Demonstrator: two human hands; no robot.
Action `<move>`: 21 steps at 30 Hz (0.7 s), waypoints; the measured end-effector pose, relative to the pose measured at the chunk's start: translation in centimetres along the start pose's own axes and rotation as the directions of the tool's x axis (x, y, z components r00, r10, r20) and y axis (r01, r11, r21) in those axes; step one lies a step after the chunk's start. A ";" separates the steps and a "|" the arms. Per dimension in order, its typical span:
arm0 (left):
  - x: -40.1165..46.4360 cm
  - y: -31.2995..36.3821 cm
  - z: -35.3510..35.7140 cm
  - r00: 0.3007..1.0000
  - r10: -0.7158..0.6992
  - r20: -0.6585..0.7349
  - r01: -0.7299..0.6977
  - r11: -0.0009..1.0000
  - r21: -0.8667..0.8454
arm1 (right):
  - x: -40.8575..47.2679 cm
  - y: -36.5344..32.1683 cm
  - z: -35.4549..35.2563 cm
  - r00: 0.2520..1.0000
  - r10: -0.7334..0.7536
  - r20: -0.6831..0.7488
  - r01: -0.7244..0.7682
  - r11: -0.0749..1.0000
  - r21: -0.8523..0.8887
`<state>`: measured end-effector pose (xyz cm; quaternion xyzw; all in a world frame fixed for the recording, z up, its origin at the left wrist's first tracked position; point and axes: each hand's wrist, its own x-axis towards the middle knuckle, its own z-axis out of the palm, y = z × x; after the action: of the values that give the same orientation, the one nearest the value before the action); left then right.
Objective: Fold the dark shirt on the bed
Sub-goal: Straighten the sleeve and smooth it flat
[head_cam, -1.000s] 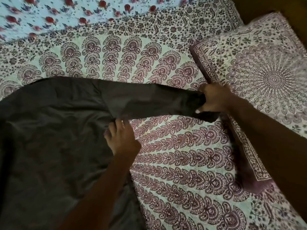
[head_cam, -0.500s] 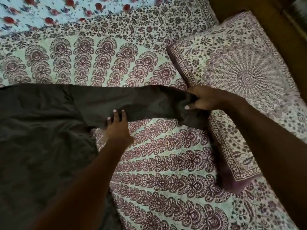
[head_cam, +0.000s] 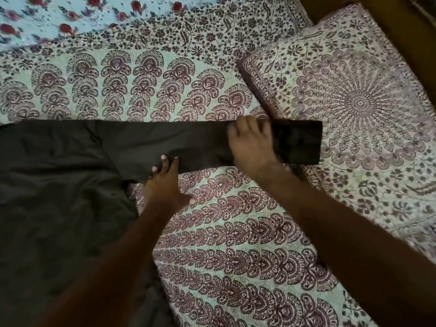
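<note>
The dark shirt (head_cam: 59, 197) lies spread over the left half of the bed, its body running off the frame's left and bottom edges. One long sleeve (head_cam: 169, 142) stretches flat to the right, and its cuff end (head_cam: 299, 142) lies over the pillow's edge. My left hand (head_cam: 165, 182) rests with straight fingers on the sleeve's lower edge near the armpit. My right hand (head_cam: 250, 145) lies palm down on the sleeve near the cuff, fingers spread flat.
A patterned maroon-and-white bedsheet (head_cam: 224, 244) covers the bed. A matching pillow (head_cam: 354, 102) lies at the right. A floral blue cloth (head_cam: 59, 17) sits at the far left, and a dark wooden frame (head_cam: 401, 31) borders the top right.
The sleeve, held lifted at its cuff by my right hand, has been laid out flat and straight. My right hand let go and now presses on it; the left hand stayed at the lower edge.
</note>
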<state>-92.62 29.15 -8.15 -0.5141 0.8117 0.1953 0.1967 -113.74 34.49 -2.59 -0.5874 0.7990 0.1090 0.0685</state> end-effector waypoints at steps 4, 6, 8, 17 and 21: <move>-0.5 -2.7 0.7 0.929 -0.005 -0.370 -0.120 0.942 -0.312 | 0.7 -6.2 5.0 0.981 -0.175 0.088 0.138 0.936 0.323; -0.3 -4.9 0.9 0.856 -0.070 -0.512 -0.102 0.948 -0.301 | 1.5 -7.1 7.8 0.983 -0.148 0.108 0.101 0.930 0.353; 0.5 -7.3 1.1 0.815 -0.088 -0.572 -0.054 0.973 -0.226 | 1.4 -6.5 9.8 0.997 -0.018 0.078 -0.010 0.941 0.337; 3.3 -12.2 3.4 0.947 0.150 -0.285 -0.166 0.986 -0.032 | 1.7 -4.8 10.4 0.928 0.364 -0.073 -0.332 0.902 0.277; 4.6 -11.8 1.7 0.827 0.047 -0.560 -0.210 0.950 -0.230 | 4.4 -11.3 9.0 0.980 0.120 -0.158 -0.078 0.965 0.250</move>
<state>-83.50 21.84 -13.32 -0.5147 0.8305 0.1664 -0.1330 -104.47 29.44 -13.41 -0.5410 0.8377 -0.0372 0.0652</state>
